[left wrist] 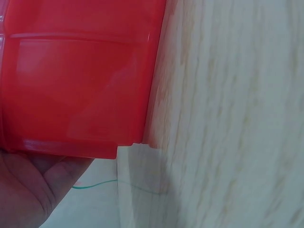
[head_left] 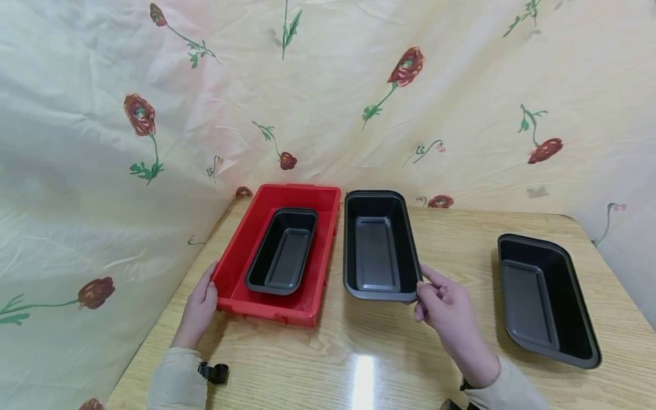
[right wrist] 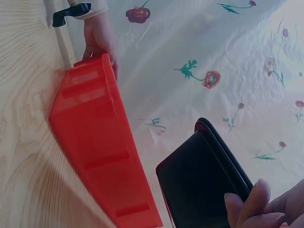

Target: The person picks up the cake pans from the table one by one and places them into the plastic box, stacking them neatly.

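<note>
My left hand (head_left: 201,307) grips the near left corner of a red plastic tray (head_left: 251,308), which stands on the table. Inside this tray lies a black loaf pan (head_left: 288,259). With thumb and fingers, my right hand (head_left: 451,313) pinches the near right corner of a second black loaf pan (head_left: 376,250), held just right of the tray. The right wrist view shows the outer side of that held pan (right wrist: 194,183) raised above the table. A third black loaf pan (head_left: 530,302) sits apart at the right.
The wooden table (head_left: 287,364) carries everything. A pale cloth with printed flowers (head_left: 318,102) hangs along the back and left sides, close behind the tray. The table's right edge runs past the third pan.
</note>
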Motion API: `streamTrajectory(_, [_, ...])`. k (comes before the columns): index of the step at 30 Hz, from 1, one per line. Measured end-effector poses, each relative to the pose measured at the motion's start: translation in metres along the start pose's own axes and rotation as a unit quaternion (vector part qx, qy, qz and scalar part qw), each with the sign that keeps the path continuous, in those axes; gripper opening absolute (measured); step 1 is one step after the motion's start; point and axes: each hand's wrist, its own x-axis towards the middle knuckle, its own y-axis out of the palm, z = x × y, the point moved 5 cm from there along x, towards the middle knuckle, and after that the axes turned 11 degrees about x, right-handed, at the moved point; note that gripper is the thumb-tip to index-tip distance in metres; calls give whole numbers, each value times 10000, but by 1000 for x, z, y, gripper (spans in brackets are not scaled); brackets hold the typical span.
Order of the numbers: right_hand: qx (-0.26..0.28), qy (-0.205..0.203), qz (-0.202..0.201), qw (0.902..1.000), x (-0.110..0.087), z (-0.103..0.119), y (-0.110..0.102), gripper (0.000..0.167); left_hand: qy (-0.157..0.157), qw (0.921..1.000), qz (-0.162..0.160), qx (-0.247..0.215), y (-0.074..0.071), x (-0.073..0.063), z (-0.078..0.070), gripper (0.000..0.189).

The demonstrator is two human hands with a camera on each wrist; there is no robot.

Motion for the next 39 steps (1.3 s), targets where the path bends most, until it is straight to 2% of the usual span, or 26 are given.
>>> streamTrajectory(19, [219, -190, 415, 9987, 12, 4, 29, 45, 243, 9997, -40, 29, -1, 2, 2, 52])
streamTrajectory(30, [366, -113, 647, 9972, 20, 2, 45, 45, 181, 9997, 100, -117, -1, 2, 2, 53])
streamTrajectory(39, [459, 18, 711, 9964, 24, 1, 62, 46, 253, 9996, 47, -95, 0, 2, 3, 52])
